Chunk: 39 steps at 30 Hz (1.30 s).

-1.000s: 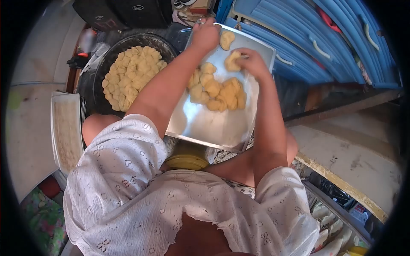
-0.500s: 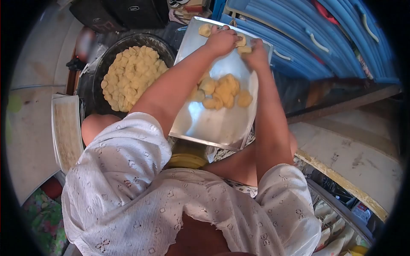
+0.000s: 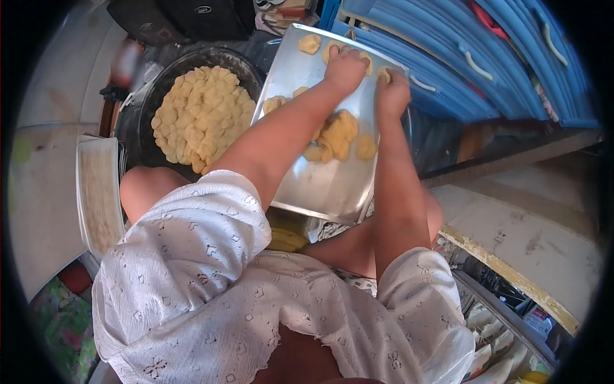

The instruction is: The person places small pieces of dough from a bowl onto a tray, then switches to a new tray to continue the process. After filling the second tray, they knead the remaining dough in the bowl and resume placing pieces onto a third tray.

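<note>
A shiny metal baking tray (image 3: 307, 192) lies tilted across my lap, with dough pieces on it. At its far edge, my left hand (image 3: 346, 69) has its fingers curled down over a dough piece (image 3: 366, 63), with another dough ball beside the fingertips. My right hand (image 3: 392, 93), at the far right corner, pinches a yellowish dough ball (image 3: 384, 73) between thumb and fingers. One dough ball (image 3: 309, 43) sits alone at the far left corner. Nearer me, a heap of dough lumps (image 3: 340, 133) rests mid-tray, partly behind my left forearm. Two more pieces lie along the left edge.
Left of the tray stands a wide dark basin (image 3: 150, 96) piled with dough pieces (image 3: 201, 115). Blue plastic drawers (image 3: 441, 61) rise close behind the tray's right side. A wooden board (image 3: 511, 153) runs along the right. Black bags (image 3: 204, 19) are at the back.
My left hand has shifted slightly right and nearer, revealing dough beside its fingertips. My right hand has moved a little right with its dough ball. Pieces on the tray's left edge now show.
</note>
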Motion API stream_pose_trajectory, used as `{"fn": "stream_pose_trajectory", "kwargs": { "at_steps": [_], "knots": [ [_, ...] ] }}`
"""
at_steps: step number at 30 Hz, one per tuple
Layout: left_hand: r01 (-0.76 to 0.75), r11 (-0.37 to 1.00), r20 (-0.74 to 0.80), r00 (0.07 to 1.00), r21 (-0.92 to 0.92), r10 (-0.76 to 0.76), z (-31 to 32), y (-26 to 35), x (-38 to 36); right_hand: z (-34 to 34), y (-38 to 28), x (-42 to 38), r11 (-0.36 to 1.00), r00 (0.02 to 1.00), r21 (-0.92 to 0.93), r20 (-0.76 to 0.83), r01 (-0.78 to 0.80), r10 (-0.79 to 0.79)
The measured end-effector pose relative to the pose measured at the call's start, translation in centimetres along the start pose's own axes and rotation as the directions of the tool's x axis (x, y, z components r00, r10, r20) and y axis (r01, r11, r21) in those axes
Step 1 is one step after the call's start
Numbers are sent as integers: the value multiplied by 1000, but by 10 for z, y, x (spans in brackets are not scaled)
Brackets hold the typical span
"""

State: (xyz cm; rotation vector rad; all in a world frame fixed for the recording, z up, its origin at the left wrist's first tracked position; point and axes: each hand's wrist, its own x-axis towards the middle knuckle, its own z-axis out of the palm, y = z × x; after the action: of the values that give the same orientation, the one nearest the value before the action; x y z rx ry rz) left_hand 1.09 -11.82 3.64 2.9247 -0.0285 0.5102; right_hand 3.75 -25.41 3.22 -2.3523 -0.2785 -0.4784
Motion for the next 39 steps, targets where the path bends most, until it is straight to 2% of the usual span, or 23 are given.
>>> {"fn": "stream_pose_trajectory", "kwargs": {
  "at_steps": [3,5,6,7,10,12,17,19,21,22,24,25,27,28,29,30,31,32,34,35,36,38,39],
  "knots": [
    [30,996,39,999,-84,-26,-9,-2,-6,0,-2,3,990,993,-129,109,54,-40],
    [103,991,-182,976,-83,-117,-8,-19,-10,-7,-12,5,984,994,-147,55,98,-91],
    [101,992,-186,976,-81,-115,-14,-25,-9,-8,-18,7,976,989,-163,12,146,-146],
    [114,990,-130,984,-80,-124,-20,-32,-10,-7,-25,8,976,989,-161,13,147,-147],
    [125,991,26,992,-52,-124,-19,-48,-11,2,-35,0,933,944,-225,237,282,-228],
    [-13,1000,116,993,-8,14,-15,-53,-3,12,-35,1,910,941,-317,286,269,-179],
    [-80,988,115,989,-133,95,-9,-63,0,7,-44,3,903,940,-333,290,273,-177],
    [-88,971,-19,996,-222,86,-8,-63,-6,-4,-52,0,900,942,-331,271,284,-198],
    [-23,964,-91,996,-264,-1,-17,-65,-21,-12,-57,-8,997,858,-31,512,70,-44],
    [31,953,-157,984,-300,-82,-29,-64,-32,-13,-57,-17,997,855,-36,516,66,-38],
    [178,946,79,984,-270,-162,-60,-65,-58,-9,-57,-37,988,672,121,724,98,-156],
    [244,927,245,953,-283,-176,-69,-67,-71,-6,-57,-43,989,676,119,721,90,-149],
    [269,900,326,933,-344,-155,-74,-66,-98,-2,-59,-48,982,509,160,840,102,-190],
    [307,864,401,906,-400,-136,-75,-68,-106,-1,-61,-49,981,509,163,839,103,-193],
    [305,866,397,908,-397,-138,-76,-73,-107,1,-63,-48,989,462,147,877,3,-132],
    [440,783,425,870,-439,-251,-77,-78,-106,0,-68,-47,988,405,121,911,-96,-73],
    [561,678,457,815,-475,-355,-76,-83,-104,0,-75,-50,988,407,123,910,-93,-75],
    [558,678,452,818,-478,-356,-66,-90,-101,2,-83,-56,995,454,90,889,-51,-57],
    [513,596,213,839,-618,-501,-48,-99,-94,-1,-101,-63,998,502,55,864,-11,-42],
    [457,634,94,849,-624,-520,-47,-96,-89,-4,-108,-66,994,500,72,860,87,-106],
    [454,633,94,851,-627,-517,-49,-95,-86,-6,-112,-67,979,492,87,854,184,-168],
    [347,833,97,936,-431,-340,-53,-94,-76,6,-97,-62,979,509,132,838,158,-195],
    [292,858,49,953,-424,-300,-52,-93,-74,5,-96,-56,978,615,200,779,-60,-121]
  ]
}}
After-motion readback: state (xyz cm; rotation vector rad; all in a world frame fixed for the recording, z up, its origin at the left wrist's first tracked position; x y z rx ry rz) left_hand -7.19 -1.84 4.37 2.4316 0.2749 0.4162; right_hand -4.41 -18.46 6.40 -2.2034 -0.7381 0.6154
